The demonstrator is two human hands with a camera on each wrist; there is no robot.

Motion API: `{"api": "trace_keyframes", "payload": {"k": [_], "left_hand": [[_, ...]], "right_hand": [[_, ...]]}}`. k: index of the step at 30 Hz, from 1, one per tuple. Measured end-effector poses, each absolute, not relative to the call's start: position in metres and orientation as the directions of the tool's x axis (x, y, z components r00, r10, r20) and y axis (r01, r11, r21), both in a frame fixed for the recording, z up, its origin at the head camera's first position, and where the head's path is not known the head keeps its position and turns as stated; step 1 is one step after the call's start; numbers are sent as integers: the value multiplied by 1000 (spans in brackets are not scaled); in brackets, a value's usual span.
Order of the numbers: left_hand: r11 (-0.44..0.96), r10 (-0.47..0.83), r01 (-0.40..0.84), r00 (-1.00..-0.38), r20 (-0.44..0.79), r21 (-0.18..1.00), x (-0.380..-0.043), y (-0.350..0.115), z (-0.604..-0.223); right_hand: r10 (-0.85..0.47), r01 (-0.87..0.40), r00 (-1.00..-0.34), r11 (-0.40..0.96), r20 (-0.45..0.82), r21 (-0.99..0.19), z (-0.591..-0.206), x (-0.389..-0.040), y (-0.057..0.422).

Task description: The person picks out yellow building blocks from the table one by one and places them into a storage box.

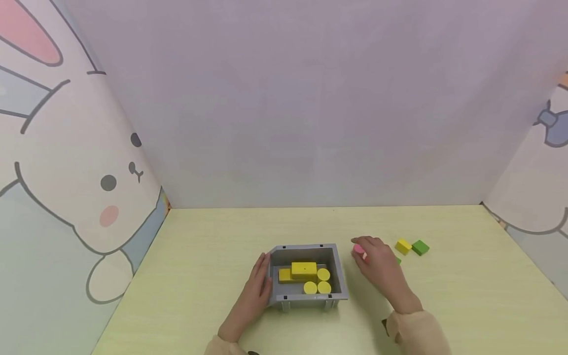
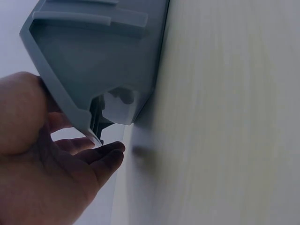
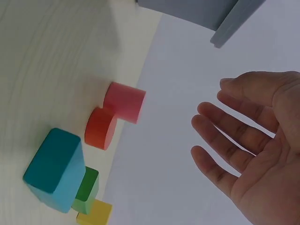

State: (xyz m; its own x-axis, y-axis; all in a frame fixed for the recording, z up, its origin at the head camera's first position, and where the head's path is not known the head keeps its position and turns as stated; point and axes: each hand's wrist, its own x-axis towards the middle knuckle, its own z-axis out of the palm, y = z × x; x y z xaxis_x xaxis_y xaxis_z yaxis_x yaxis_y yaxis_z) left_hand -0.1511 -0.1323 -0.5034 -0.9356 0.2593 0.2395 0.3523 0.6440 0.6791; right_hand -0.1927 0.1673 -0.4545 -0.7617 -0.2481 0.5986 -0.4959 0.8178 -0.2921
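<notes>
My left hand (image 1: pixel 256 286) grips the left end of a grey plastic bin (image 1: pixel 341 283), whose lip lies between thumb and fingers (image 2: pixel 105 164) in the left wrist view. Inside the bin lie a long yellow block (image 1: pixel 303 270) on top of another yellow block (image 1: pixel 284 275), and several yellow cylinders (image 1: pixel 324 287). Right of the bin, my right hand (image 1: pixel 379 264) hovers over a pink cylinder (image 3: pixel 124 102) and a red cylinder (image 3: pixel 101 128) standing side by side. Its fingers (image 3: pixel 225 140) are spread and hold nothing in the right wrist view.
Near the right hand stand a blue-green block (image 3: pixel 56 164), a green block (image 1: pixel 420 247) and a yellow block (image 1: pixel 403 246). Everything rests on a pale wooden table (image 1: pixel 213 231), backed by a plain light wall cloth (image 1: pixel 288 108). Cartoon-printed cloth (image 1: pixel 66 172) borders the left side.
</notes>
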Motion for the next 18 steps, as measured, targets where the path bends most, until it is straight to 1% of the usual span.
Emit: {"api": "trace_keyframes", "payload": {"k": [7,13,18], "left_hand": [[646,265,353,-935,235,677,-151,-133,-502],[640,269,343,-938,217,688,-151,-133,-500],[633,270,339,-939,211,697,-151,-133,-501]], "right_hand": [[-206,-420,-827,846,524,-329,-457,-191,181],[-178,-360,-883,851,435,-383,-460,-190,192],[-159,-327,-902,858,402,-395,-464,-193,202]]}}
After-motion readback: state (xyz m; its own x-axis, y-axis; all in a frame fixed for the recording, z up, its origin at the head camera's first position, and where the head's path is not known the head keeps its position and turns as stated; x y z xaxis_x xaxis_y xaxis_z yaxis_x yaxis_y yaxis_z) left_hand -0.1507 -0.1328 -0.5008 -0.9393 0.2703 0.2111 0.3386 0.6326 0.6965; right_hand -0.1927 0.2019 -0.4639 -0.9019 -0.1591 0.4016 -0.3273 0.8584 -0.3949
